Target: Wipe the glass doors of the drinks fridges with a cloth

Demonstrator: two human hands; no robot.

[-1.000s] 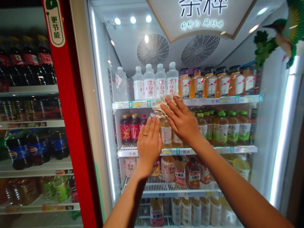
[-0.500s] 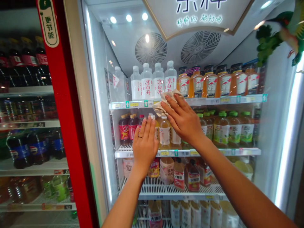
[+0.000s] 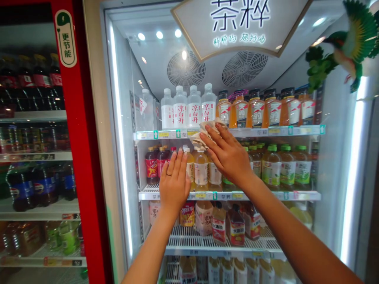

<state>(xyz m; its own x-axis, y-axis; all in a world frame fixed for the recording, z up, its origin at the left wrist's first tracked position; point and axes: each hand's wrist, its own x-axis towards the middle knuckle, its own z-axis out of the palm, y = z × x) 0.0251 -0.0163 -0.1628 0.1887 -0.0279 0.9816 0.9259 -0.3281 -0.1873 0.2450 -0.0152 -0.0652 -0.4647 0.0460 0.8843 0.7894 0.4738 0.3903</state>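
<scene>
My right hand (image 3: 227, 152) presses a crumpled pale cloth (image 3: 204, 136) against the glass door (image 3: 183, 69) of a lit drinks cooler, fingers spread over it. Down and to the left, my left hand (image 3: 174, 179) lies flat towards the same glass with its fingers stretched out and a ring on one of them. Nothing is held in it. Behind the cloth runs the upper shelf edge (image 3: 254, 132), with clear water bottles (image 3: 194, 108) and amber bottles (image 3: 272, 108) standing above it. The palms and part of the cloth are hidden.
Green-capped tea bottles (image 3: 287, 165) and other drinks fill the lower shelves inside. On the left, a red frame (image 3: 79, 130) borders another cooler with dark cola bottles (image 3: 22, 189). An illuminated sign (image 3: 237, 23) tops the door; a bird decoration (image 3: 346, 43) sticks out at upper right.
The view has tilted up a little, showing more of the sign. Both hands and the cloth stay at nearly the same places against the shelves.
</scene>
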